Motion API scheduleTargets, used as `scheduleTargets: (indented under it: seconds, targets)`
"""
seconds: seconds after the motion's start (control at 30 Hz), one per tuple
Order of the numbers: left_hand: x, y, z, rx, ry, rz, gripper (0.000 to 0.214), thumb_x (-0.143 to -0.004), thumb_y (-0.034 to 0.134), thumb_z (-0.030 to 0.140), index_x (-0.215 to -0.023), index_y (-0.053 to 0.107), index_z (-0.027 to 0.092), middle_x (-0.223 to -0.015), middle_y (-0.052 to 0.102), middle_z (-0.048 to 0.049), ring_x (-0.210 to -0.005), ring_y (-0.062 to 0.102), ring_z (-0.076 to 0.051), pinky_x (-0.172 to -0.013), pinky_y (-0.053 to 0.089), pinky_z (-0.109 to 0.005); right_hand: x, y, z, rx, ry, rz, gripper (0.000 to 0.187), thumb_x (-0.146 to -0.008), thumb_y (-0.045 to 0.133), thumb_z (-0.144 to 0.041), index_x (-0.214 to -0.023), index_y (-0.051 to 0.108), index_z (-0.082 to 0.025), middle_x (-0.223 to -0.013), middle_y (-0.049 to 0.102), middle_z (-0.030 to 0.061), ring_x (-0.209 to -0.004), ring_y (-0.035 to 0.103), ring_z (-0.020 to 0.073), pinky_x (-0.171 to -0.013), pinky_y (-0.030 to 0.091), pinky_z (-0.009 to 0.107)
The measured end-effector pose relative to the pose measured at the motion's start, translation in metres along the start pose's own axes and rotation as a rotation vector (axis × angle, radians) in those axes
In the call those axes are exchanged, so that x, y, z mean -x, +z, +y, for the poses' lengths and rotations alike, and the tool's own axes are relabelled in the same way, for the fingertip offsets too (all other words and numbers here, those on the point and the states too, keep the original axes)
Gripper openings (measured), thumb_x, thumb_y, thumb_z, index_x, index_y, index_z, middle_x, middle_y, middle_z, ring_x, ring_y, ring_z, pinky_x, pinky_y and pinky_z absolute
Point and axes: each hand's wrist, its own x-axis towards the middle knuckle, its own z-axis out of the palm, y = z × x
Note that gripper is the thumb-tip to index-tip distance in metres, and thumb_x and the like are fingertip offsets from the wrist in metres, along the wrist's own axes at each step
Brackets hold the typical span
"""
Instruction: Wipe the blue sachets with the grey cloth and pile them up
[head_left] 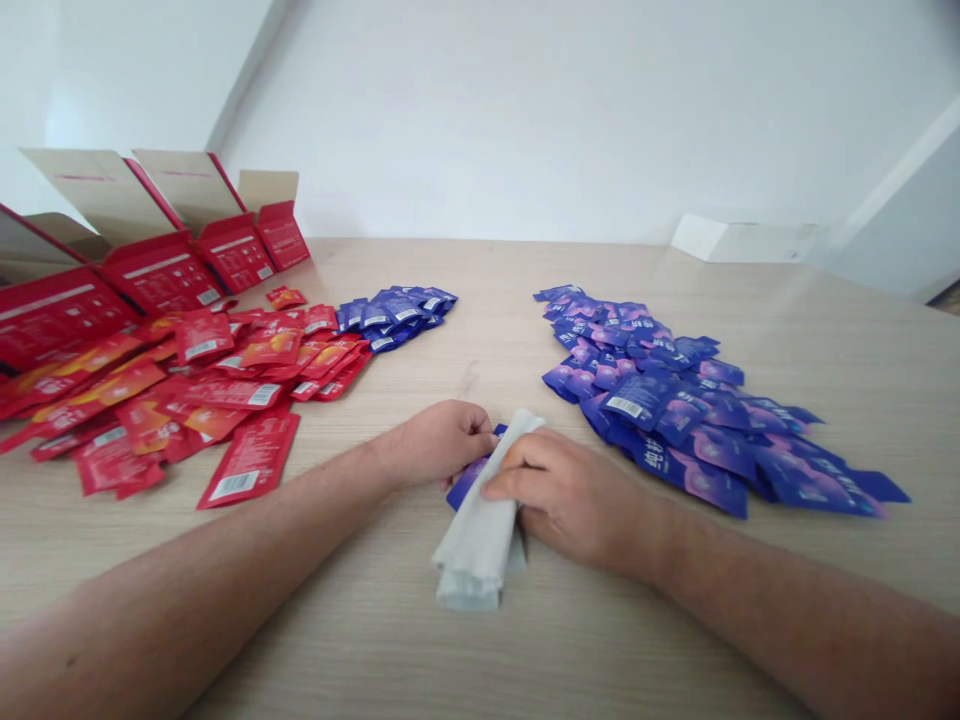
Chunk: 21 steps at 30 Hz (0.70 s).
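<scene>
Passage for hands: strip of wood tabletop (480,340) runs forward between small blue sachet heap (394,315) and large blue sachet heap (645,400), out to far edge. Right hand (570,495) just beside large heap. Left hand (431,445) has open wood toward near edge. Red sachets (202,390) block left side, red cartons (161,270) behind them. Folded white cloth (476,520) between hands

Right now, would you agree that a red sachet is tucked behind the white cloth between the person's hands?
Not quite: the sachet is blue, not red. The head view shows a blue sachet tucked behind the white cloth between the person's left hand and right hand.
</scene>
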Motion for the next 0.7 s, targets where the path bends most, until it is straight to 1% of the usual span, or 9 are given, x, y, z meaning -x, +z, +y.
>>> scheduleTargets:
  seconds: [0.07, 0.23, 0.3, 0.4, 0.47, 0.53, 0.6, 0.63, 0.7]
  targets:
    - [-0.0002, 0.0001, 0.0005, 0.002, -0.002, 0.004, 0.02, -0.085, 0.051, 0.038, -0.08, 0.058, 0.02, -0.057, 0.058, 0.0035, -0.046, 0.059, -0.014, -0.041, 0.045, -0.022, 0.0001, 0.0, -0.0015, 0.0, -0.034, -0.026, 0.029, -0.087, 0.062, -0.008, -0.11, 0.071, -0.021, -0.102, 0.067, 0.0072, -0.096, 0.06, 0.021, -0.088, 0.05, 0.036]
    - [-0.0007, -0.0001, 0.0006, -0.003, -0.028, 0.003, 0.023, -0.085, 0.049, 0.041, -0.08, 0.058, 0.021, -0.055, 0.058, 0.0035, -0.044, 0.058, -0.014, -0.039, 0.043, -0.023, 0.0005, -0.0032, 0.0056, 0.039, 0.122, 0.053, 0.034, -0.086, 0.06, -0.004, -0.115, 0.069, -0.02, -0.104, 0.066, 0.008, -0.101, 0.06, 0.0226, -0.094, 0.049, 0.04]
    - [-0.0003, -0.0002, 0.0007, 0.002, -0.018, 0.005, 0.022, -0.085, 0.05, 0.04, -0.08, 0.058, 0.02, -0.055, 0.058, 0.0035, -0.045, 0.058, -0.014, -0.039, 0.044, -0.022, 0.0002, -0.0032, 0.0028, 0.024, 0.084, 0.031, 0.033, -0.086, 0.06, -0.005, -0.114, 0.07, -0.02, -0.105, 0.066, 0.0076, -0.1, 0.06, 0.0222, -0.093, 0.049, 0.039]
    - [0.0004, 0.0001, 0.001, 0.017, -0.01, 0.011, 0.02, -0.084, 0.052, 0.039, -0.08, 0.058, 0.02, -0.056, 0.058, 0.0037, -0.046, 0.058, -0.014, -0.04, 0.044, -0.022, -0.0004, -0.0024, -0.0039, 0.001, -0.016, -0.024, 0.028, -0.087, 0.062, -0.008, -0.11, 0.071, -0.021, -0.104, 0.067, 0.0071, -0.097, 0.061, 0.021, -0.088, 0.05, 0.036]
    - [0.0003, 0.0003, 0.0014, 0.017, -0.018, 0.016, 0.02, -0.084, 0.052, 0.039, -0.081, 0.059, 0.02, -0.055, 0.058, 0.004, -0.045, 0.058, -0.013, -0.04, 0.044, -0.022, -0.0002, -0.0025, -0.0032, 0.009, 0.0, -0.016, 0.03, -0.087, 0.061, -0.007, -0.111, 0.071, -0.021, -0.103, 0.067, 0.0072, -0.097, 0.061, 0.0211, -0.088, 0.051, 0.036]
    - [0.0001, 0.0006, 0.0018, 0.015, -0.024, 0.017, 0.022, -0.085, 0.052, 0.04, -0.081, 0.059, 0.02, -0.054, 0.057, 0.0043, -0.044, 0.056, -0.013, -0.04, 0.042, -0.022, 0.0006, -0.003, 0.0011, 0.025, 0.073, 0.027, 0.034, -0.086, 0.06, -0.005, -0.115, 0.07, -0.021, -0.103, 0.066, 0.0075, -0.099, 0.06, 0.0217, -0.091, 0.05, 0.038]
    - [0.0002, 0.0006, 0.0024, 0.015, -0.027, 0.014, 0.023, -0.085, 0.051, 0.041, -0.081, 0.059, 0.02, -0.053, 0.057, 0.0044, -0.042, 0.055, -0.012, -0.04, 0.042, -0.021, 0.0014, -0.0031, 0.0038, 0.032, 0.111, 0.059, 0.036, -0.086, 0.059, -0.005, -0.117, 0.069, -0.021, -0.103, 0.066, 0.0075, -0.1, 0.06, 0.0222, -0.093, 0.05, 0.04]
    - [0.0004, 0.0006, 0.0028, 0.016, -0.027, 0.014, 0.022, -0.085, 0.052, 0.041, -0.081, 0.059, 0.02, -0.054, 0.057, 0.0044, -0.043, 0.055, -0.012, -0.04, 0.042, -0.021, 0.0016, -0.0028, 0.0033, 0.026, 0.101, 0.053, 0.035, -0.086, 0.059, -0.005, -0.116, 0.069, -0.021, -0.104, 0.066, 0.0074, -0.1, 0.06, 0.0221, -0.092, 0.05, 0.039]
    - [0.0009, 0.0006, 0.0036, 0.018, -0.024, 0.019, 0.022, -0.084, 0.053, 0.04, -0.08, 0.059, 0.02, -0.055, 0.058, 0.0041, -0.044, 0.056, -0.012, -0.04, 0.042, -0.021, 0.0016, -0.0018, -0.0002, 0.006, 0.032, 0.012, 0.031, -0.087, 0.06, -0.007, -0.112, 0.07, -0.021, -0.104, 0.066, 0.0072, -0.098, 0.06, 0.0217, -0.09, 0.05, 0.038]
